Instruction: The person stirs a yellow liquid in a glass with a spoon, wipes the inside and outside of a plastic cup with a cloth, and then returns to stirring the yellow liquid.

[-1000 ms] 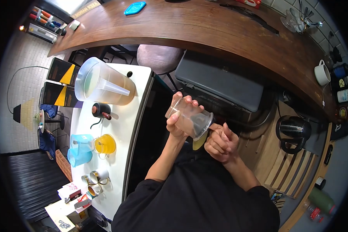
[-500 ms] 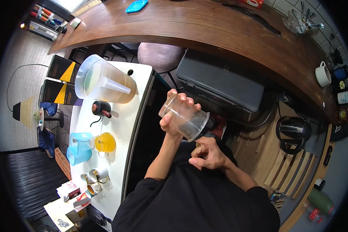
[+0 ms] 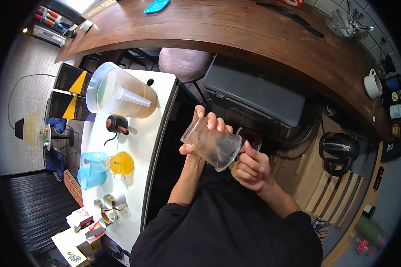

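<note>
My left hand (image 3: 212,122) is wrapped round a clear cup (image 3: 202,140) that lies tilted in the air before my chest, its wide mouth toward my right hand. The fingers cross the cup's far side and the thumb presses near its base. Right at the rim is my right hand (image 3: 254,170), with its fingers curled in. A dark, soft-looking lump (image 3: 223,149) shows through the cup wall near the mouth. I cannot tell whether the right fingers grip that lump or a handle on it.
On the white counter (image 3: 140,153) at left stand a large translucent pitcher (image 3: 133,95), a small dark device (image 3: 116,124), a blue jug (image 3: 92,171), a yellow-filled glass jug (image 3: 121,163) and several mugs (image 3: 109,216). A black kettle (image 3: 338,149) is at right. Ahead runs a wooden bar (image 3: 209,26).
My right hand has risen to the cup's rim and curled its fingers. The dark lump, before at the mouth, now shows inside the cup. The cup has shifted slightly and tilted.
</note>
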Action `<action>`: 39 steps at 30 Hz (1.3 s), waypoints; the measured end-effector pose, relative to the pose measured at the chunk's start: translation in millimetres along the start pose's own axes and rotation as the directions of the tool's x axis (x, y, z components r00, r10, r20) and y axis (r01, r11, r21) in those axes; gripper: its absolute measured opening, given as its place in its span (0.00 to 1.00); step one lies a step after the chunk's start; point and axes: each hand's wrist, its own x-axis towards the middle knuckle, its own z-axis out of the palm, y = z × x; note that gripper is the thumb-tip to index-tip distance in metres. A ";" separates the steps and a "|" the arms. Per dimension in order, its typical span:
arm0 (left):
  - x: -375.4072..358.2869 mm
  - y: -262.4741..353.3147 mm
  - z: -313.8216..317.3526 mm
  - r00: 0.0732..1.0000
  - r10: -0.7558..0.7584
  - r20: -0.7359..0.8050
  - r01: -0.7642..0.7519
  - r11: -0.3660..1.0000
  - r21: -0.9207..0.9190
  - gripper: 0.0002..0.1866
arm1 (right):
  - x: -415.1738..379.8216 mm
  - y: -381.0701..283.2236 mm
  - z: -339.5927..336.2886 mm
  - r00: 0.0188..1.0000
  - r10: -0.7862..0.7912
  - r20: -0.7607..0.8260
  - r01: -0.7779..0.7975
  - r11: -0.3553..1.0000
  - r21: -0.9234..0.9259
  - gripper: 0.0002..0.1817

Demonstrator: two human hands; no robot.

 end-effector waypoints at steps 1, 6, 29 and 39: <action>0.4 0.0 -2.6 0.999 -0.003 0.044 0.003 1.000 0.000 0.42 | 1.0 0.5 2.9 1.000 -0.003 0.000 0.003 1.000 -0.002 0.24; 0.6 -5.2 -15.7 0.996 -0.022 0.081 0.032 0.992 -0.120 0.44 | 4.4 0.8 3.4 0.995 -0.023 -0.098 -0.003 0.966 -0.257 0.22; -3.7 -16.5 17.5 0.744 0.093 -0.661 0.222 0.899 0.377 0.28 | 3.8 -9.5 -11.8 0.983 -0.172 0.057 0.176 0.835 -0.522 0.21; -8.3 -16.2 12.4 0.908 0.099 -0.407 0.033 0.951 0.307 0.32 | 4.5 -20.6 -23.7 0.960 -0.053 0.276 0.157 0.916 -0.369 0.29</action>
